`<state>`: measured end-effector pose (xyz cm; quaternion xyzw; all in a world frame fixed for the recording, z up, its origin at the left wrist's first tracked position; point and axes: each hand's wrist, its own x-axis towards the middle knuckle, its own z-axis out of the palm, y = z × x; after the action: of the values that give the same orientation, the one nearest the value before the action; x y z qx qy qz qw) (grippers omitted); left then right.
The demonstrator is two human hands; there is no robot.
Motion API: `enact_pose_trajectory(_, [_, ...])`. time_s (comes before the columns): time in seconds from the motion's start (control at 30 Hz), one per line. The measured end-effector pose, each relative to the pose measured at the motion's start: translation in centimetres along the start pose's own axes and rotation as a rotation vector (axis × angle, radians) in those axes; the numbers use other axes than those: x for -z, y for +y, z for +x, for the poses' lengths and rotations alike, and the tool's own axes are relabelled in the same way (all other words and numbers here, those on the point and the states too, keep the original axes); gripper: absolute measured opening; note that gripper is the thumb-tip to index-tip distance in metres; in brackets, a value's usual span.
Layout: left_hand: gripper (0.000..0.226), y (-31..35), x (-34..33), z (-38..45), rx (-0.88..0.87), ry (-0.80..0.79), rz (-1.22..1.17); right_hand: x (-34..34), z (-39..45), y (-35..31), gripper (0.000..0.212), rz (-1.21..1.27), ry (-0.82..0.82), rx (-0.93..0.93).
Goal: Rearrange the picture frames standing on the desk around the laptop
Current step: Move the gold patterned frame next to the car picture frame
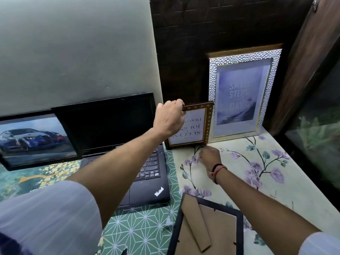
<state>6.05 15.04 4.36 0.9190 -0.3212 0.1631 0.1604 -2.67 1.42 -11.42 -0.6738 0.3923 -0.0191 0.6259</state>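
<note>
The left hand (pixel 170 119) grips the top of the small brown frame (pixel 193 126), and the right hand (pixel 209 157) pinches its bottom edge. It stands upside down, so the job looks unfinished.

Pale grey wall (pixel 73 48) is taking up the whole left side, kinda scuffed, and right next to it a dark brick-pattern wall (pixel 193 34) is filling the back corner. A brown wood panel (pixel 311 57) is leaning in along the right edge with a dark glass pane (pixel 316 137) below it. The desk (pixel 287 196) is wearing floral paper on the right and green geometric paper (pixel 139 227) nearer the front. Light is looking soft and dim.
</note>
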Motion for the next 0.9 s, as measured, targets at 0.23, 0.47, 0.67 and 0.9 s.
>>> enact_pose_trajectory(0.23, [0.013, -3.1, 2.6, -3.6, 0.461, 0.107, -0.719, -1.2, -5.2, -2.1, 0.033, 0.491, -0.069, 0.203])
enact_pose_trajectory(0.47, [0.011, -13.7, 7.3, -12.3, 0.806, 0.249, -1.282, -5.8, -8.4, -9.3, 0.017, 0.149, -0.018, 0.596])
enact_pose_trajectory(0.67, [0.025, -24.7, 15.2, -18.5, 0.676, 0.186, -1.110, -16.8, -13.7, -14.5, 0.022, -0.286, -0.169, 0.828])
enact_pose_trajectory(0.9, [0.029, -38.9, 18.1, -28.7, 0.668, 0.123, -1.079, -34.1, -22.4, -16.2, 0.040, -0.301, -0.164, 0.815])
